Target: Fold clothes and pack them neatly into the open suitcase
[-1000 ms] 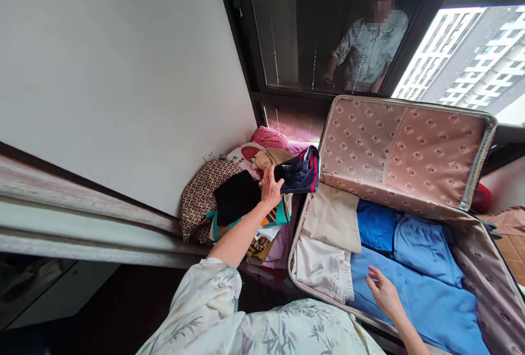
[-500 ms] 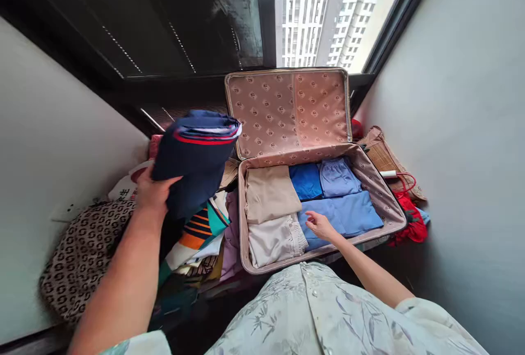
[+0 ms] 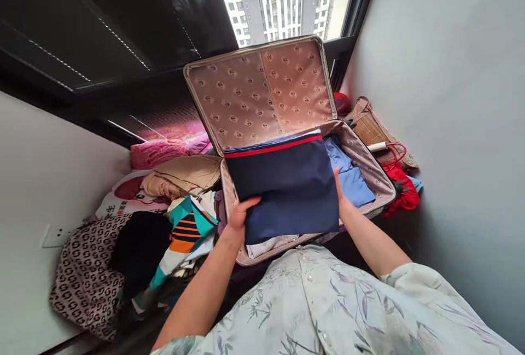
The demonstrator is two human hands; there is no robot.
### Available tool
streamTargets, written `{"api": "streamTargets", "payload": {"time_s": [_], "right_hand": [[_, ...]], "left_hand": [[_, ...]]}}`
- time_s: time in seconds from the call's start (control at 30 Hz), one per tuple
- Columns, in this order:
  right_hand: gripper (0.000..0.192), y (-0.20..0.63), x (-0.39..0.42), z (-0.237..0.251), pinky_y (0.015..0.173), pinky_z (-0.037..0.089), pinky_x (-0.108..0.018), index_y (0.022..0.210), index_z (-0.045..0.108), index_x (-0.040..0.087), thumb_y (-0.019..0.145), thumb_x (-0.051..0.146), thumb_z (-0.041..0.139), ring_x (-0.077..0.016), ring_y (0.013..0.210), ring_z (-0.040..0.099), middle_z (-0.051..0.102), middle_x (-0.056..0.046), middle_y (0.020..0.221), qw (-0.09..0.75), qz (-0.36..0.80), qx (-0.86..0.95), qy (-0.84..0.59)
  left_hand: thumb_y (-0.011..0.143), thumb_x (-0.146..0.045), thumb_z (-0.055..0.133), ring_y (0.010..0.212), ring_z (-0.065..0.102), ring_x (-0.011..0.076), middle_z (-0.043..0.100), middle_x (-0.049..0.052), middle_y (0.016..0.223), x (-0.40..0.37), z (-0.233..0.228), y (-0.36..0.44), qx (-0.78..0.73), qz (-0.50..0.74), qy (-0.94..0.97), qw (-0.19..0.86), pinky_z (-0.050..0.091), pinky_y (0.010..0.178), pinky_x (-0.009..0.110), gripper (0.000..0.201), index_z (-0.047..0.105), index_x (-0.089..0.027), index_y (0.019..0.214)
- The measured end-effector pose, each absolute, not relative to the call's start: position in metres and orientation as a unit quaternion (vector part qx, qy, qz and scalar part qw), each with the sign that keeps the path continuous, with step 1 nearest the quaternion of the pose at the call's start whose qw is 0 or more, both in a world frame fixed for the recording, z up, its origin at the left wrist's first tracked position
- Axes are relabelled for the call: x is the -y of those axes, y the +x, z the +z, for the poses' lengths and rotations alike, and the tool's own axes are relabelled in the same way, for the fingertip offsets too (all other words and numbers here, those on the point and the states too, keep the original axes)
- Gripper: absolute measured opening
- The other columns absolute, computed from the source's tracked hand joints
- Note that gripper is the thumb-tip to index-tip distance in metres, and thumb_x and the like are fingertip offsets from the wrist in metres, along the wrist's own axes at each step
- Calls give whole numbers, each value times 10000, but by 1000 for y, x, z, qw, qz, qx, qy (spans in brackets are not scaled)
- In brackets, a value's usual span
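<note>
A folded navy garment (image 3: 287,182) with a red and white stripe along its top edge is held flat over the open suitcase (image 3: 371,166). My left hand (image 3: 240,214) grips its lower left corner. My right hand (image 3: 339,193) holds its right edge, mostly hidden behind the cloth. The suitcase has a pink patterned lining and its lid (image 3: 262,92) stands upright. Blue folded clothes (image 3: 350,174) and a pale garment (image 3: 266,244) show in it around the navy piece.
A heap of clothes (image 3: 180,229) lies left of the suitcase, with a black item, a striped teal and orange piece, a brown patterned fabric (image 3: 80,273) and a pink textile (image 3: 158,151). A woven bag (image 3: 371,128) and red cloth (image 3: 400,191) sit to the right by the wall.
My left hand has carried the navy garment from above the clothes heap to over the suitcase. My right hand has come up from the blue clothes and taken its right edge.
</note>
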State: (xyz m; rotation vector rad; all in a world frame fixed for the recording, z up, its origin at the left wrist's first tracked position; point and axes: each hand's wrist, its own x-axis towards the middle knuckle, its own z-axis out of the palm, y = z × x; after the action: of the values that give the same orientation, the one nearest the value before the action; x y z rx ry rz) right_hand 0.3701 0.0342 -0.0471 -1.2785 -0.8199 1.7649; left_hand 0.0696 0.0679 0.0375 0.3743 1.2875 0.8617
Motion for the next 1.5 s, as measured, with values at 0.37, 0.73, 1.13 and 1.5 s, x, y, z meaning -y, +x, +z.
{"api": "streamTargets", "payload": {"time_s": [0.37,0.73,1.13,1.5], "right_hand": [[754,540,-50,-49,895,580,-365,1363,564,147,637,227,752,-255,999,720,749,-117,1195,309,570,398,-649],[886,576,-42,-141,1020,480,-457,1620,241,98,800,128,573,-362,1192,652,642,-261,1311,-33,260,452,-853],[1116,566,4,-130,1041,400,-725,1635,162,455,738,435,825,-562,1469,280,77,-168,1729,-206,174,681,-681],[1087,542,-16,-158,927,424,-717,1601,390,160,658,367,889,-565,1270,527,444,-411,1474,-380,176,663,-620]], "left_hand": [[497,-171,912,902,728,249,781,102,1107,-71,-94,217,-487,315,221,784,599,828,367,677,718,-167,1146],[572,-29,817,1171,634,268,679,98,1233,-55,-167,311,-629,176,301,695,512,974,351,829,491,-199,1315],[580,-328,986,1581,-22,468,109,104,1738,-70,-137,293,-430,71,851,293,17,1221,717,1168,397,-385,1587],[498,-475,1004,1564,-56,509,119,143,1732,-107,-197,334,-399,1,856,329,-69,1176,762,1170,497,-340,1544]]}}
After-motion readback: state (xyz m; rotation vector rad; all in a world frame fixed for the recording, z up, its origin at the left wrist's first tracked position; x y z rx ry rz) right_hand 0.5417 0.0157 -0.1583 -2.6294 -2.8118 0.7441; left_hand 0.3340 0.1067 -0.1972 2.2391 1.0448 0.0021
